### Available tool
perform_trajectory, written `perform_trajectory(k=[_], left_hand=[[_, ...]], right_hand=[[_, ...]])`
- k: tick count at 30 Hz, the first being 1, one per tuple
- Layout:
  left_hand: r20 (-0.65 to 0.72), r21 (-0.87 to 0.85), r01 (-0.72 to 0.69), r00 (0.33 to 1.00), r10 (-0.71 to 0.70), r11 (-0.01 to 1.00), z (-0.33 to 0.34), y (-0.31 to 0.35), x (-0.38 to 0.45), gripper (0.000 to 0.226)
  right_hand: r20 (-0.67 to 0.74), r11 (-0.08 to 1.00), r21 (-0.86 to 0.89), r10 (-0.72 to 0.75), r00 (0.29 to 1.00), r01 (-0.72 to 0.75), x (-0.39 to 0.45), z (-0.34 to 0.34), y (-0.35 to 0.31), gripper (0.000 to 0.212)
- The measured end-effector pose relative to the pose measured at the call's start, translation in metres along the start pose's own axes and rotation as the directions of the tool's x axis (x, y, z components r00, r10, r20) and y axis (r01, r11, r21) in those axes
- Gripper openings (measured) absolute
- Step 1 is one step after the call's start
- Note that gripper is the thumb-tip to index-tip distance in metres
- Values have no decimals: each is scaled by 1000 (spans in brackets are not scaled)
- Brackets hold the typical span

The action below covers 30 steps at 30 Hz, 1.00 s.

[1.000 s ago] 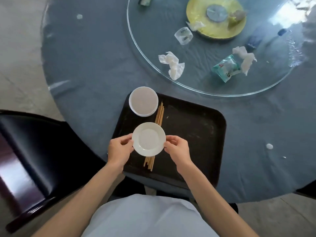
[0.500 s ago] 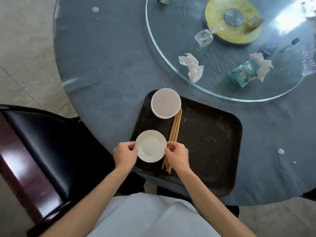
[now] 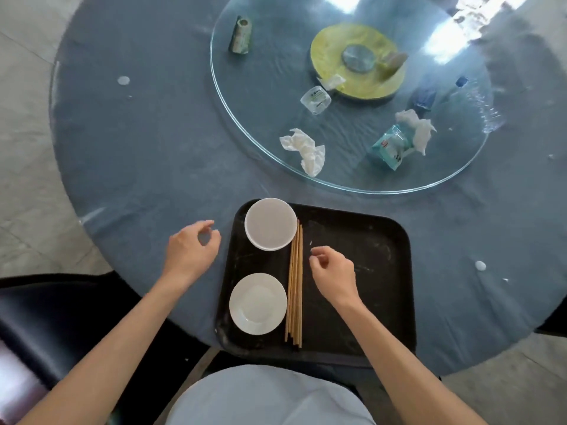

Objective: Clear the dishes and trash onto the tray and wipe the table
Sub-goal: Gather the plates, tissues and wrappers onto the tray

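Blue cloth covers the round table, and nearest you the tray already carries a plate, chopsticks and a bowl, with your left hand and right hand loosely curled above, holding nothing. Farther off on the glass turntable lie a crumpled napkin, a soft packet and a clear cup. All will likely be light: pinch the limp napkin anywhere, but take the thin cup gently by its wall.

Black tray, white saucer, tan chopsticks, blue-grey tablecloth, yellow disc
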<state>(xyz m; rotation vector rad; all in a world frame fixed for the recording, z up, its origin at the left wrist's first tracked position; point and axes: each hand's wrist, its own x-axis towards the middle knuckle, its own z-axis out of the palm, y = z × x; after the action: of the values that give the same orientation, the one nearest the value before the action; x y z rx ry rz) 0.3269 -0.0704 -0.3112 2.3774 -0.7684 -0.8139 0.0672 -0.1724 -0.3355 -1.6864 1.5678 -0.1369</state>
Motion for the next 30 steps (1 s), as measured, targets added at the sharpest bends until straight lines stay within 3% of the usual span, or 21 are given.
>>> perform_trajectory(k=[4, 8, 14, 20, 24, 27, 30], left_hand=[[-4, 34, -233, 972, 233, 972, -7, 64, 74, 65], [44, 117, -388, 922, 386, 914, 11, 136, 137, 72], [176, 232, -460, 886, 429, 857, 67, 208, 222, 82], [165, 254, -529, 848, 503, 809, 118, 265, 288, 99], [236, 309, -604, 797, 556, 735, 148, 296, 332, 93], [312, 330, -628, 777, 547, 704, 170, 305, 360, 74], [277, 277, -675, 738, 616, 684, 186, 297, 376, 53]], right_hand=[[-150, 995, 14, -92, 984, 95, 62, -42, -23, 42], [-184, 977, -73, -212, 960, 202, 133, -70, -49, 53], [-21, 925, -174, -348, 937, 339, 222, -75, -71, 65], [125, 825, -229, -501, 856, 516, 274, -48, -64, 71], [62, 747, -264, -618, 784, 610, 293, -25, -45, 59], [-84, 734, -267, -663, 744, 624, 306, -19, -25, 47], [-146, 724, -230, -687, 712, 651, 313, -24, -9, 42]])
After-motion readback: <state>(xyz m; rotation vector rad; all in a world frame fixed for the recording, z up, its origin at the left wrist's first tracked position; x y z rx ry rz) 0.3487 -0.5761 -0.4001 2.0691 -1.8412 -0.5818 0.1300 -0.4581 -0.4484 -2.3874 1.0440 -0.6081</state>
